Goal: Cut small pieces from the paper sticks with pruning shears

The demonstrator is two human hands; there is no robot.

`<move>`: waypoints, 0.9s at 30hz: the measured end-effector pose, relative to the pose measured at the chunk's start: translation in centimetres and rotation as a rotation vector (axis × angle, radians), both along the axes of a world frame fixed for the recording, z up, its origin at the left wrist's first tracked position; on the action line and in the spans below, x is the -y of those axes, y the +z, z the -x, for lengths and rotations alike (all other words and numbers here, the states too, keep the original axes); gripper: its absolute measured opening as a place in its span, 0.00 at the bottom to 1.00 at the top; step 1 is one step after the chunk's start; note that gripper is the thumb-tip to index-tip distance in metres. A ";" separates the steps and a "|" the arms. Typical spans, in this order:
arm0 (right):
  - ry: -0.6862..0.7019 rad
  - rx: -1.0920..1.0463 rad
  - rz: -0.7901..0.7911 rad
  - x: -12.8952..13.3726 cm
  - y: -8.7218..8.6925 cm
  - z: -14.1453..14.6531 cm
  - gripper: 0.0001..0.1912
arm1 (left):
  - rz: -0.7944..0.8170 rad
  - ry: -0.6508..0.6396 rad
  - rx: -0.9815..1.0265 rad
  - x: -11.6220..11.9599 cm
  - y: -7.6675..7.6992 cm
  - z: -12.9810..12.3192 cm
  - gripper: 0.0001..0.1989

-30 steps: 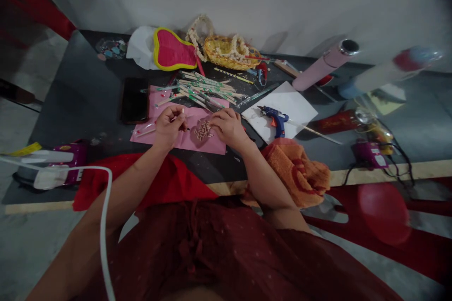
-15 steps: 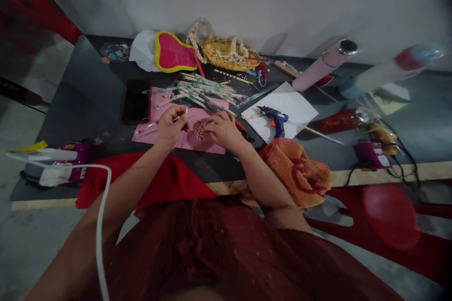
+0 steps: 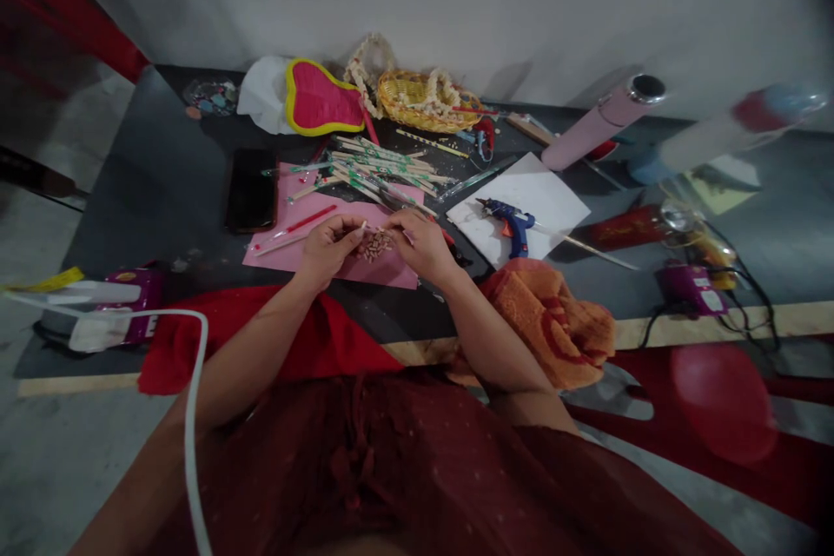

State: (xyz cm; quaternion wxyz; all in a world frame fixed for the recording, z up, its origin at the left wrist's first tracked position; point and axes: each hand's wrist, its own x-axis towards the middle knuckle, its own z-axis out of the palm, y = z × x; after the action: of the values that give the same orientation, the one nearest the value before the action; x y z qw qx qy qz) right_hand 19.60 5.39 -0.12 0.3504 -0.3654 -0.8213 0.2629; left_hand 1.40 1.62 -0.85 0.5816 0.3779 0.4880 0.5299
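Note:
My left hand [image 3: 331, 248] is closed in a pinch, with a small pale wooden-looking piece [image 3: 363, 226] showing at the fingertips. Facing it, my right hand [image 3: 422, 245] is also pinched, its fingertips almost meeting the left ones; a tiny pale bit seems to be between them, too small to name. Just below both sets of fingertips lies a heap of short brown pieces [image 3: 376, 249] on a pink sheet [image 3: 300, 254]. Behind the hands is a loose pile of thin sticks in green-printed wrappers [image 3: 384, 163].
A black phone [image 3: 252, 189] lies to the left. On the right, a blue glue gun [image 3: 512, 221] rests on white paper [image 3: 560, 191], near an orange towel [image 3: 547, 321] and a pink flask [image 3: 603, 122]. A yellow basket [image 3: 423, 115] stands at the back; a white cable [image 3: 192, 417] crosses my left forearm.
My left hand has moved right toward my right hand, so the fingertips now nearly meet over the heap. My right fingers have lifted from the heap into a pinch.

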 end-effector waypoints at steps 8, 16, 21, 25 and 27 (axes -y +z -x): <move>0.003 -0.109 0.138 0.9 0.4 0.7 0.09 | 0.010 -0.090 0.000 0.4 0.6 -0.6 0.13; 0.007 -0.017 0.069 0.9 0.4 0.5 0.10 | 0.016 -0.138 -0.035 0.6 0.5 -0.4 0.12; 0.031 -0.064 0.056 1.0 0.4 0.6 0.10 | 0.027 -0.163 -0.076 0.6 1.1 -0.2 0.12; 0.064 -0.071 0.086 0.9 0.4 0.7 0.07 | -0.027 -0.183 -0.118 0.6 1.1 0.1 0.11; 0.072 -0.071 0.099 0.9 0.4 0.7 0.06 | -0.039 -0.184 -0.121 0.6 0.9 0.2 0.11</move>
State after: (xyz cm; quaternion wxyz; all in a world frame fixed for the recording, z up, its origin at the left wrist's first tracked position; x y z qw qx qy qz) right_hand 18.88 4.49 0.30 0.3515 -0.3430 -0.8069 0.3283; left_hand 1.15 1.00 0.07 0.5897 0.4638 0.4751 0.4597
